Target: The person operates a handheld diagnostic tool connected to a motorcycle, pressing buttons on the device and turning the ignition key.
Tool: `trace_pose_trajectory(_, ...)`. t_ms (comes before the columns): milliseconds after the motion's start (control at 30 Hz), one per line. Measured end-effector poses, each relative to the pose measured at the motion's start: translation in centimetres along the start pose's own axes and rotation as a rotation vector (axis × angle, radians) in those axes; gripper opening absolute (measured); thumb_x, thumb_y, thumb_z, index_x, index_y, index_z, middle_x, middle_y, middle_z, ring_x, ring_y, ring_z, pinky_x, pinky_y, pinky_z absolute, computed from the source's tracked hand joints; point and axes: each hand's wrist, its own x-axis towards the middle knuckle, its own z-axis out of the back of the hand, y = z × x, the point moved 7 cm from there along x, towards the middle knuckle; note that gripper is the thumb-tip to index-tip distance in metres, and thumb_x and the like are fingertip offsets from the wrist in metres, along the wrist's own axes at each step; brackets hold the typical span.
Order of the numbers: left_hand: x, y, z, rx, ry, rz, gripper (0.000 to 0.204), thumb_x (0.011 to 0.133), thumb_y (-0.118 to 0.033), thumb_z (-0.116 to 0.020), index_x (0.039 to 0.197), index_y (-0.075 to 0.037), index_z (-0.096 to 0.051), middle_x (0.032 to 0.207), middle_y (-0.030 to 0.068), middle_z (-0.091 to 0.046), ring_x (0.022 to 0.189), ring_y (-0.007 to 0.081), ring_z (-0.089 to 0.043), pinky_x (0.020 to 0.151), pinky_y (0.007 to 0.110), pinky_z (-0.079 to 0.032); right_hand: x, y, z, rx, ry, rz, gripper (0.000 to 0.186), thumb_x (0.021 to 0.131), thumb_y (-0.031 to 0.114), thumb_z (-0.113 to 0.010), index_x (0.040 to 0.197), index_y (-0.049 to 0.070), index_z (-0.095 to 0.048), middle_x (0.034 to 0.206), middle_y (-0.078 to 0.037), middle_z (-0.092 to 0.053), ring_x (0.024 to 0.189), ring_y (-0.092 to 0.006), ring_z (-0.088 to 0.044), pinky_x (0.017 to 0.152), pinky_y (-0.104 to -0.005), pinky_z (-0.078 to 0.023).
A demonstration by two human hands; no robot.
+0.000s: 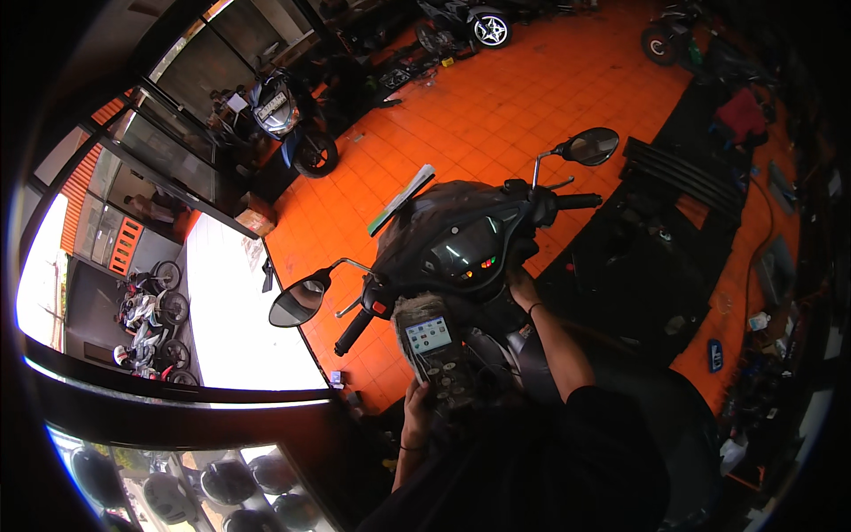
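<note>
We hold a handheld scanner (436,355) beside a black scooter (461,239).
Our left hand (417,410) grips the scanner below the handlebar; our right hand (521,282) rests against the dashboard (470,248), grip unclear.

Right hand (521,282) fingertips hidden behind the scooter's dashboard (470,244).

Parked motorcycle (288,120) on orange tiles (496,106) — helmets (226,483) shelved below, black mat (683,177) right.

Orange tiled floor (496,115) — black scooter (461,239) standing on it (black mats (683,173) alongside).
</note>
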Motion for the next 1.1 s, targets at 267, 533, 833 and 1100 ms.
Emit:
trace_pose_trajectory(267, 1.3, -0.8, -2.5, 0.062, -0.016, 0.015, 0.056, 0.107, -0.037, -0.039, 0.143, 0.005, -0.048, 0.135, 0.018, -0.06, 0.123, 0.0272, -0.061, 0.105, 0.04, -0.048, -18.8, -5.5, 8.7, -0.761, -0.296, 0.227, 0.025, 0.092, 0.024, -0.068, 0.109, 0.005, -0.068, 0.11, -0.017, -0.069, 0.105, -0.0369, -0.065, 0.097, -0.0518, -0.048)
trace_pose_trajectory(533, 2.0, -1.2, -3.0, 0.339, -0.126, 0.009, 0.038, 0.11, -0.02, -0.036, 0.137, 0.003, -0.051, 0.127, 0.0108, -0.061, 0.115, 0.0204, -0.059, 0.1, 0.036, -0.049, -29.4, -2.8, 10.8, -1.067, -0.582, 0.26, 0.048, 0.1, 0.034, -0.058, 0.138, 0.005, -0.051, 0.144, -0.016, -0.055, 0.138, -0.0344, -0.048, 0.121, -0.0537, -0.032)
trace_pose_trajectory(833, 2.2, 0.0, -3.1, 0.611, 0.035, -0.105, 0.059, 0.112, -0.04, -0.021, 0.146, 0.002, -0.046, 0.138, 0.015, -0.058, 0.125, 0.0253, -0.059, 0.108, 0.04, -0.048, -28.9, -2.7, 10.6, -0.999, -0.577, 0.21, 0.048, 0.099, 0.035, -0.058, 0.135, 0.003, -0.053, 0.144, -0.017, -0.054, 0.138, -0.0349, -0.047, 0.121, -0.0533, -0.032)
trace_pose_trajectory(1100, 1.8, -0.6, -6.0, 0.192, 0.016, 0.014, 0.053, 0.113, -0.035, -0.026, 0.142, 0.006, -0.046, 0.131, 0.0163, -0.06, 0.12, 0.0241, -0.059, 0.104, 0.04, -0.049, -28.3, -3.4, 10.6, -1.009, -0.577, 0.229, 0.048, 0.099, 0.035, -0.058, 0.136, 0.004, -0.053, 0.144, -0.016, -0.054, 0.137, -0.0342, -0.047, 0.121, -0.0528, -0.031)
